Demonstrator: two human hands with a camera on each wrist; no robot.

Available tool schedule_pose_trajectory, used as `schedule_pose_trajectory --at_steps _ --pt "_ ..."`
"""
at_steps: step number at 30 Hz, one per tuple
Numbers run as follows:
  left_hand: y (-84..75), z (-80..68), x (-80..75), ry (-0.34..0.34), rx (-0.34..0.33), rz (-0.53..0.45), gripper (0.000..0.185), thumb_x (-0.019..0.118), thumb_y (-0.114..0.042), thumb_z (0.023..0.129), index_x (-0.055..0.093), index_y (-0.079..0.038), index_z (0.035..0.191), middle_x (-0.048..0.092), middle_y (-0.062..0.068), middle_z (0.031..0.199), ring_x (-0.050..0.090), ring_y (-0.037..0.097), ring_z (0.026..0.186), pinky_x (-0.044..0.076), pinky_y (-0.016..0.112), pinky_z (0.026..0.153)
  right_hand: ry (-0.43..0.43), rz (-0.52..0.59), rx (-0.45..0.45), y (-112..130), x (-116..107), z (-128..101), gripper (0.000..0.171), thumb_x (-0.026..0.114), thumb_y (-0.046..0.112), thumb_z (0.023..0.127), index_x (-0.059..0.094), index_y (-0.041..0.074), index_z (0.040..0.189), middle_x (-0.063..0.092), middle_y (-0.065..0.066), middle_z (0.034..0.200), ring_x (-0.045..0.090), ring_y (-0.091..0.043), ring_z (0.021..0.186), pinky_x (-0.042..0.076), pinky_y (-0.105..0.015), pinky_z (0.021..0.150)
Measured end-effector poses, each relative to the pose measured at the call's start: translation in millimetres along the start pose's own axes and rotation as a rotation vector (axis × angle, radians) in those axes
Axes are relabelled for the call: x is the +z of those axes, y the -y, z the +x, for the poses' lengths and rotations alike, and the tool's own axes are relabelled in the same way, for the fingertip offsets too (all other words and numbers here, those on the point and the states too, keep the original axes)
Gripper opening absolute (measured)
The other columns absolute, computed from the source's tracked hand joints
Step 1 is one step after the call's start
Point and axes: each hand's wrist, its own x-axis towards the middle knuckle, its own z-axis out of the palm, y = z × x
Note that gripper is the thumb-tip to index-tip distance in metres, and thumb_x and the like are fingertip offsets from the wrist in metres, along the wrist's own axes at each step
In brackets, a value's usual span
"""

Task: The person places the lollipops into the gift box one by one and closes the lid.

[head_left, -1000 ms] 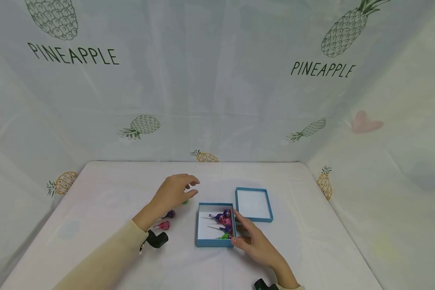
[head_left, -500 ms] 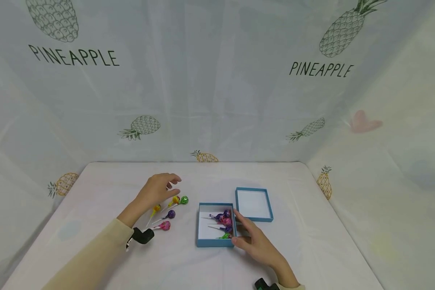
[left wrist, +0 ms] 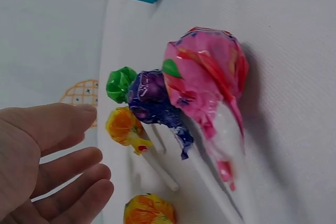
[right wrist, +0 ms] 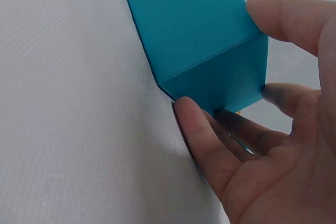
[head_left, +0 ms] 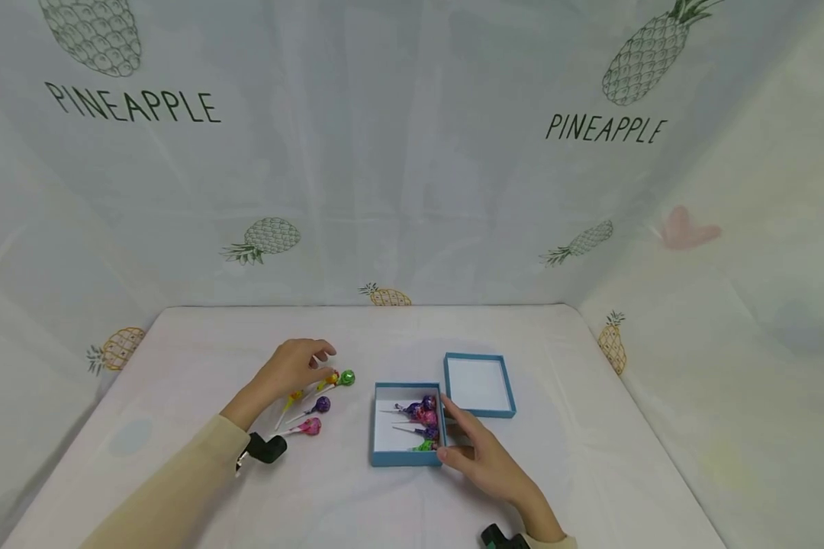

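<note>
My left hand [head_left: 281, 377] hovers over loose lollipops on the table, fingers loosely bent, nearest a yellow lollipop [head_left: 330, 378]. In the left wrist view, a gap separates the hand [left wrist: 58, 166] from the yellow lollipop [left wrist: 123, 126]. Around it lie a green lollipop [left wrist: 121, 84], a purple lollipop [left wrist: 149, 97], a pink lollipop [left wrist: 205, 72] and a second yellow lollipop [left wrist: 149, 211]. My right hand [head_left: 487, 465] holds the blue box [head_left: 407, 459] by its right side, thumb at the front corner, fingers along the wall. Several lollipops [head_left: 426, 418] lie inside the box's right half.
Behind and right of the box lies a blue-rimmed lid [head_left: 480, 385], its white inside facing up. A white cloth covers the table [head_left: 590, 457]. Behind the table rises a pineapple-print curtain [head_left: 412, 175].
My left hand has moved left from near the box to the loose lollipops, then lowered slightly, uncovering the green and purple ones. The right hand stays at the box.
</note>
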Motion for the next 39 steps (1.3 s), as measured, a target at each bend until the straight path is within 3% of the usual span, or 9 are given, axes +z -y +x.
schedule_pose_trajectory --at_steps 5,16,33,39 --pt "7.1 0.6 3.5 0.039 0.0 -0.012 0.034 0.081 -0.023 0.096 0.074 -0.008 0.125 0.076 0.009 0.11 0.069 0.022 0.094 0.06 0.047 0.087 0.005 -0.002 0.001 2 0 0 0.079 0.071 0.027 0.104 0.027 0.022 0.17 0.036 -0.022 0.167 0.057 -0.041 0.136 0.055 -0.028 0.098" --pt "18.2 0.5 10.9 0.052 0.032 -0.017 0.025 0.081 -0.021 0.095 0.077 -0.008 0.116 0.075 0.001 0.098 0.067 0.016 0.088 0.058 0.041 0.08 0.014 0.007 0.003 4 1 0 0.079 0.071 0.027 0.104 0.027 0.024 0.17 0.037 -0.023 0.166 0.057 -0.039 0.135 0.054 -0.024 0.096" --pt "14.5 2.3 14.1 0.045 0.012 -0.04 0.013 0.079 -0.021 0.096 0.08 -0.012 0.106 0.073 -0.004 0.093 0.063 0.013 0.085 0.057 0.038 0.081 0.007 -0.001 0.012 0 1 0 0.079 0.072 0.029 0.104 0.027 0.025 0.17 0.038 -0.022 0.166 0.057 -0.038 0.135 0.054 -0.025 0.097" --pt "9.8 5.8 6.5 0.003 -0.021 -0.043 0.018 0.079 -0.026 0.096 0.08 -0.014 0.11 0.074 -0.003 0.096 0.064 0.017 0.088 0.058 0.038 0.08 0.01 0.004 0.006 0 0 2 0.079 0.071 0.028 0.104 0.026 0.025 0.17 0.037 -0.022 0.166 0.057 -0.039 0.136 0.055 -0.027 0.098"
